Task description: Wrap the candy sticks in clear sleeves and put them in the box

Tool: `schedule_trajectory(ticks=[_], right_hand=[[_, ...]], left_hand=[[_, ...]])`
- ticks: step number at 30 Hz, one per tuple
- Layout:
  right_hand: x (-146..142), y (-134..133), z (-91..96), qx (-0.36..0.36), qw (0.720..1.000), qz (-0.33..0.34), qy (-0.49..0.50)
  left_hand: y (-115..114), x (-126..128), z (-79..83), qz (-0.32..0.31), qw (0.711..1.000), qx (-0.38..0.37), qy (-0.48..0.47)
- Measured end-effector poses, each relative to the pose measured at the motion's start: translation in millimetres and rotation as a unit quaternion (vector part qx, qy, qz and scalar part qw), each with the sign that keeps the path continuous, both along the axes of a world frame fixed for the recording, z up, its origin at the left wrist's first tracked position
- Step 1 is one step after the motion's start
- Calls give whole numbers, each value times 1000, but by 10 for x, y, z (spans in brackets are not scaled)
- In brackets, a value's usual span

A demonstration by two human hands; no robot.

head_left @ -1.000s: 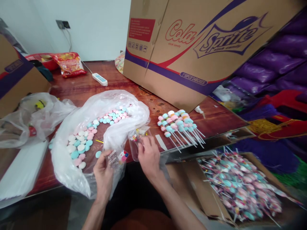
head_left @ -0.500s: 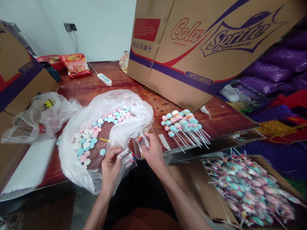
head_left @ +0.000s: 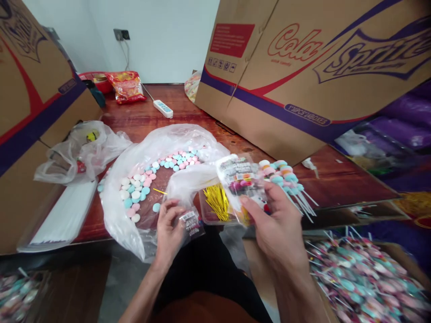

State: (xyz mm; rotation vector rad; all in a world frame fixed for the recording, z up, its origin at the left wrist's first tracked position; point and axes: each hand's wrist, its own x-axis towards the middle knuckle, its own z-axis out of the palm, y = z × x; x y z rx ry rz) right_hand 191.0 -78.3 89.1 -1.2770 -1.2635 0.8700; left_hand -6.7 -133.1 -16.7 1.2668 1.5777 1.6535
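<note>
My left hand [head_left: 171, 229] pinches a small clear printed bag [head_left: 191, 222] with a barcode, low over the table's front edge. Raised to the right, my right hand [head_left: 278, 220] is closed on a stack of clear printed bags [head_left: 237, 177]. Below that stack, a clear plastic box [head_left: 210, 220] holds gold twist ties [head_left: 216, 202]. Pink, white and blue candies [head_left: 136, 190] lie in an opened white plastic bag [head_left: 116, 215] left of my hands. Behind my right hand, candy skewers [head_left: 289, 177] on white sticks are partly hidden.
Large cardboard boxes [head_left: 256, 121] stand at the back right and the left [head_left: 23, 134]. White sticks [head_left: 63, 211] lie at the table's left. An open carton of wrapped candy skewers [head_left: 363, 273] sits low at the right. A white power strip [head_left: 163, 108] lies farther back.
My right hand has moved right and up with the bag stack, uncovering the gold twist ties. My left hand still pinches its single bag. The whole view has shifted toward the left.
</note>
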Motion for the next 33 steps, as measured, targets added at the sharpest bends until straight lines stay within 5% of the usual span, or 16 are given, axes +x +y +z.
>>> schedule_trajectory(ticks=[4,10,14,16,19,22,25,28,30,33], right_hand=[[-496,125,110,3,994,108,-3],[-1297,528,-295,-35,957,216,-189],[-1378,521,-512,-61,918,177,-350],[-1349,477,-547,-80,876,157,-449],[-1327,440,-512,-76,823,143,-544],[-1296,424,-409,-27,807,128,-576],[-1167,370,-295,41,834,106,-540],[-935,236,-232,76,913,137,-377],[-772,98,-229,35,956,186,-223],[-591,-127,-262,-56,975,204,-64]], left_hand=[[-3,-16,16,-67,998,-1,-2],[-54,-17,58,-176,983,-5,48],[-99,-36,71,-183,983,-9,25],[-120,-59,98,-159,987,-11,-19],[-164,-101,167,-135,987,-10,-86],[-218,-139,229,-110,984,-39,-136],[-226,-157,286,-29,957,-83,-277],[-148,-139,397,29,896,-98,-431],[-68,-90,504,33,867,-99,-487],[44,65,642,9,852,-98,-513]])
